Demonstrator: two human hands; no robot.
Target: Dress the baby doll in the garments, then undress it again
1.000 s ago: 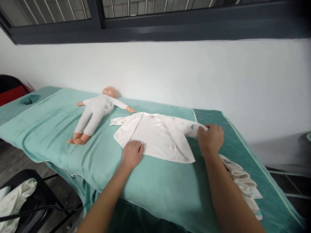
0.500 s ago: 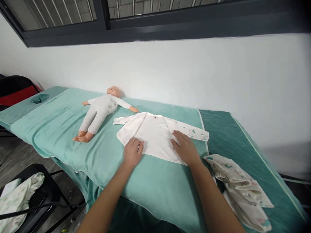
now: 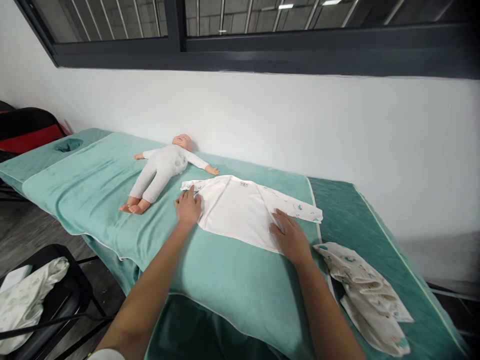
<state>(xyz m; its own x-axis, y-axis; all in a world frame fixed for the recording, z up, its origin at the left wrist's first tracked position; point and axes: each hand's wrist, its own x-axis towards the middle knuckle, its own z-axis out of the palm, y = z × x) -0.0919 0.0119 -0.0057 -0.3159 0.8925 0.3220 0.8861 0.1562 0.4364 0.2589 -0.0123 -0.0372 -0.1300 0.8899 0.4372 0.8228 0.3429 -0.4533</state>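
Between my two hands lay a small white shirt (image 3: 236, 212), spread flat. My right hand (image 3: 290, 235) rested palm-down on its right side, fingers loosely open; my left hand (image 3: 188, 206), fingers likewise parted and closed on nothing, lay against the opposite edge. I judged the shirt light, limp and apt to crease, best taken by both patterned sleeves (image 3: 300, 209). Beyond my left hand lay a doll (image 3: 165, 162).
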